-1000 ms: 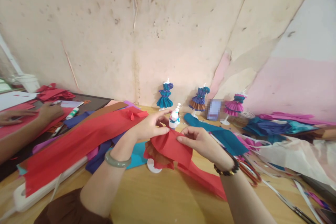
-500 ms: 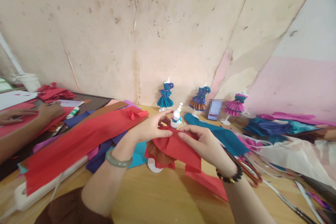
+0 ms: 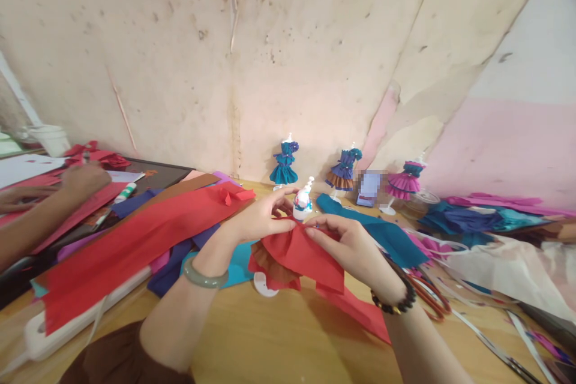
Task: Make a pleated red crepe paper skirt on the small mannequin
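A small white dress form [image 3: 303,204] stands tilted between my hands, its round white base [image 3: 265,285] on the table. Red crepe paper [image 3: 310,252] wraps around its waist over a brown ruffled layer [image 3: 274,265], and a loose red end trails to the right. My left hand [image 3: 265,213] pinches the red paper at the waist with its thumb, the other fingers behind the form. My right hand [image 3: 344,240] pinches the same red paper just right of the form. Part of the form is hidden by paper and fingers.
Three dressed mini forms, one a teal dress [image 3: 284,165], stand by the wall. A phone [image 3: 369,188] leans there. Red-handled scissors [image 3: 429,294] lie at right. Long red paper [image 3: 135,234] covers a white power strip [image 3: 85,312] at left. Another person's hand [image 3: 85,183] works far left.
My hands keep almost the same hold on the red paper, with only a slight shift. The other person's hand at far left has risen a little.
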Available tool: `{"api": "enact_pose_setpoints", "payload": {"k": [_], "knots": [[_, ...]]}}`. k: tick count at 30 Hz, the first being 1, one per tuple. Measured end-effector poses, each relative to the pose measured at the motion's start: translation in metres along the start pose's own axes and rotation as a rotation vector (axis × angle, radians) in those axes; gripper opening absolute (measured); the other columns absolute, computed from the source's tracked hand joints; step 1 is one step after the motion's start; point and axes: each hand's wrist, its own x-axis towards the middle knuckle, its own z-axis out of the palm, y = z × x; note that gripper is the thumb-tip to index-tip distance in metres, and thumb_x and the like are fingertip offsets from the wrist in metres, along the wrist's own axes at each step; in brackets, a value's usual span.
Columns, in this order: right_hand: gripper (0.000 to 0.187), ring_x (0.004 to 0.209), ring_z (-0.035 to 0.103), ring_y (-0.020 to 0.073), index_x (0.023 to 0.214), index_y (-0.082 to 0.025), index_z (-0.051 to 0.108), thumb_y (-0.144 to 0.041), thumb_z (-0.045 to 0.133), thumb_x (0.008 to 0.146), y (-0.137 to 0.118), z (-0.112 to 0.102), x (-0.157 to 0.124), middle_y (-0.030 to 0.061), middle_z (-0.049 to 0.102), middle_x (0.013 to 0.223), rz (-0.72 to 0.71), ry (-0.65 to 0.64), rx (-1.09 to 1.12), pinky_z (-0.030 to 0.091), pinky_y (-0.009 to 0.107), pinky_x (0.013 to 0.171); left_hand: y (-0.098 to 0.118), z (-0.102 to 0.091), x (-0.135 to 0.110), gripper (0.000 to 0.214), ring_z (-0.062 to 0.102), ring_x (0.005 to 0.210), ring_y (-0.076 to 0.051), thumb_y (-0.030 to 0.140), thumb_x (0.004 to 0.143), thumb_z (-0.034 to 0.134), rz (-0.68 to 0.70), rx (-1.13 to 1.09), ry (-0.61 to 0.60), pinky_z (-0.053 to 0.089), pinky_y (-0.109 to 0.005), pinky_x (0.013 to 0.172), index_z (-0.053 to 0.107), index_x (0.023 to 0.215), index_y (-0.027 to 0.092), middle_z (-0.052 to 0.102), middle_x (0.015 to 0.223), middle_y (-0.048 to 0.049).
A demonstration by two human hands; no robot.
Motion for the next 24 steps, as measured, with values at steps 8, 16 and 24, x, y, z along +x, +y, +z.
{"api": "enact_pose_setpoints", "payload": {"k": [8, 16, 24], "knots": [[0.021, 0.079, 0.069, 0.0204, 0.087, -0.02, 0.073, -0.035, 0.058, 0.091, -0.0004, 0.0025, -0.0009, 0.0034, 0.077, 0.087, -0.018, 0.021, 0.003, 0.051, 0.031, 0.071, 0.0002, -0.0001, -0.0003, 0.071, 0.062, 0.113, -0.023, 0.018, 0.081, 0.068, 0.001, -0.015, -0.004, 0.05, -0.041, 0.095, 0.041, 0.146, 0.026, 0.064, 0.121, -0.0084], [0.019, 0.082, 0.071, 0.0207, 0.09, -0.021, 0.074, -0.032, 0.059, 0.089, -0.0017, 0.0044, -0.0014, 0.0038, 0.078, 0.093, -0.043, -0.023, 0.062, 0.053, 0.03, 0.071, -0.0038, 0.0002, -0.0004, 0.07, 0.062, 0.113, -0.023, 0.02, 0.081, 0.069, 0.003, -0.041, 0.011, 0.051, -0.041, 0.096, 0.042, 0.145, 0.027, 0.064, 0.121, -0.0081], [0.017, 0.086, 0.07, 0.0214, 0.091, -0.022, 0.074, -0.03, 0.059, 0.089, 0.0046, 0.0056, 0.0013, 0.0043, 0.078, 0.095, -0.08, 0.056, 0.013, 0.053, 0.034, 0.08, -0.0016, -0.0015, -0.0008, 0.07, 0.062, 0.113, -0.023, 0.024, 0.082, 0.071, 0.027, 0.01, -0.013, 0.051, -0.041, 0.096, 0.042, 0.146, 0.026, 0.065, 0.12, -0.0087]]}}
